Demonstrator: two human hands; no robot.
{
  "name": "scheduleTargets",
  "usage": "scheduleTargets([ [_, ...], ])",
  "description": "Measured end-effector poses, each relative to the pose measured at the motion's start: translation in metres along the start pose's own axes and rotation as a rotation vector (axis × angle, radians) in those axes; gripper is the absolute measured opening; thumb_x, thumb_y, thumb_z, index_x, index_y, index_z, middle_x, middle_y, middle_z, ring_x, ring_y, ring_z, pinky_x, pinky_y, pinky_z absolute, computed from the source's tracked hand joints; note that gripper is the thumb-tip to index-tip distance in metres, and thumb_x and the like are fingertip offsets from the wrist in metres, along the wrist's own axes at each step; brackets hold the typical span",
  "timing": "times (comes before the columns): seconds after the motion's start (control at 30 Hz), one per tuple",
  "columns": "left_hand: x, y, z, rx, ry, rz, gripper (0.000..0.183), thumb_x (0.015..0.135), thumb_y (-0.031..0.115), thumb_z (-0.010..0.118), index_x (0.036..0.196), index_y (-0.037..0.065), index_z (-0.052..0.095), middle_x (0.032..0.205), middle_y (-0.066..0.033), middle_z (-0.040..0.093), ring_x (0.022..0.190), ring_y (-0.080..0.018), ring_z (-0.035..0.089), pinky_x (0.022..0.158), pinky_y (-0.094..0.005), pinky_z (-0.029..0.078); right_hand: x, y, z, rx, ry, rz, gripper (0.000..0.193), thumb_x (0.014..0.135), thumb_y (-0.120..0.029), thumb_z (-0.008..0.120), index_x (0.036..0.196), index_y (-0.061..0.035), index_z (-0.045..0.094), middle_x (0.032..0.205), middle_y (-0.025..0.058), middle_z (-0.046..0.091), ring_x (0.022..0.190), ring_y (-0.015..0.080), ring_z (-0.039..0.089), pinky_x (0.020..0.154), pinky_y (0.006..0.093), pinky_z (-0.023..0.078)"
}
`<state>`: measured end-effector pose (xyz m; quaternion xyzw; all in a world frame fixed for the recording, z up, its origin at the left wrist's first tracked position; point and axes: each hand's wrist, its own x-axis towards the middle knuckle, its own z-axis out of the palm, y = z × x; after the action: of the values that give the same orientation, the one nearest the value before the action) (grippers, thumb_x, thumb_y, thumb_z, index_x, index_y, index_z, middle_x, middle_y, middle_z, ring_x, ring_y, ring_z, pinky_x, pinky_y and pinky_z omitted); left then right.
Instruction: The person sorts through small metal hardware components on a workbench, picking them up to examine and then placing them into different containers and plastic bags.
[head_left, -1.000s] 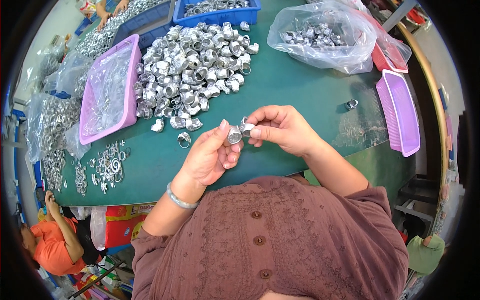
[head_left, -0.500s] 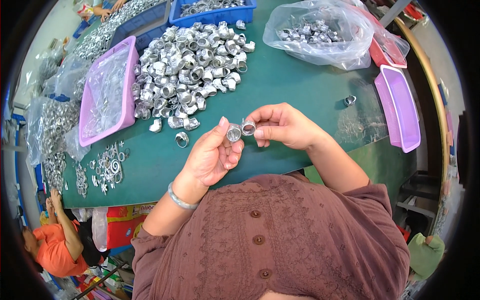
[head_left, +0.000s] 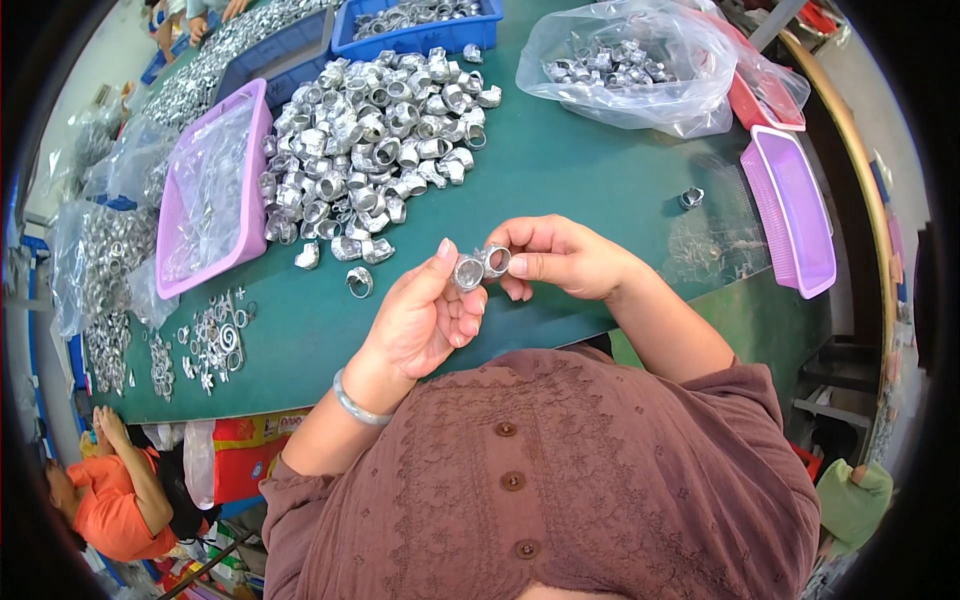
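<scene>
My left hand (head_left: 422, 318) pinches a chunky silver-coloured metal ring (head_left: 467, 275) between thumb and fingers. A second metal ring (head_left: 488, 262) sits in the fingertips of my right hand (head_left: 562, 255). The two rings meet or nearly touch side by side, their round openings facing up toward me; whether they are joined I cannot tell. Just beyond my left hand, one loose ring (head_left: 352, 284) lies on the green table (head_left: 570, 165). Past it spreads a large heap of similar rings (head_left: 375, 150).
A pink basket with plastic film (head_left: 258, 180) stands left of the heap, near small metal pieces (head_left: 220, 335). Blue bins (head_left: 420, 42) stand behind. To the right are a clear bag of rings (head_left: 690, 100), a lone ring (head_left: 691, 200) and a purple basket (head_left: 800, 230). Other people work nearby.
Both hands keep their rings at nearly the same place. The right ring has tilted slightly and sits closer against the left one. The whole view has shifted a little.
</scene>
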<state>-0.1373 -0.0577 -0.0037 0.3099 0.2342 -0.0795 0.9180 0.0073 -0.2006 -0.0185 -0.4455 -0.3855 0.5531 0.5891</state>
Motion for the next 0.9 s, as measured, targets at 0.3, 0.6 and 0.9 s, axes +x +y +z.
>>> scheduleTargets([
  [0.3,0.004,0.0,0.003,0.031,0.007,0.003,0.035,0.091,0.04,0.038,0.081,0.008,0.05,0.062,-0.0045,0.054,0.046,-0.0102,0.049,0.037,-0.0178,0.036,-0.001,-0.006,-0.002,-0.015,0.067,-0.025,0.015,0.087,-0.014,0.048,0.097,-0.0034,0.051,0.084,-0.0003,0.053,0.069,0.0084,0.051,0.062,0.0227,0.042],
  [0.6,0.01,-0.005,0.011,0.111,-0.009,0.023,0.033,0.088,0.042,0.046,0.08,0.01,0.05,0.061,-0.0028,0.052,0.047,-0.0085,0.047,0.038,-0.0175,0.034,0.001,-0.131,-0.093,-1.066,1.009,-0.261,0.034,0.078,-0.019,0.058,0.105,0.0011,0.053,0.077,0.0072,0.059,0.067,0.0157,0.055,0.062,0.0289,0.044],
  [0.9,0.015,-0.008,0.016,0.084,-0.006,-0.011,0.035,0.087,0.045,0.044,0.079,0.011,0.05,0.059,-0.002,0.051,0.043,-0.0081,0.046,0.035,-0.0166,0.032,-0.016,-0.078,-0.042,-0.92,0.432,-0.131,0.03,0.081,-0.012,0.059,0.108,0.0006,0.055,0.093,0.0035,0.06,0.086,0.0089,0.054,0.078,0.0238,0.044],
])
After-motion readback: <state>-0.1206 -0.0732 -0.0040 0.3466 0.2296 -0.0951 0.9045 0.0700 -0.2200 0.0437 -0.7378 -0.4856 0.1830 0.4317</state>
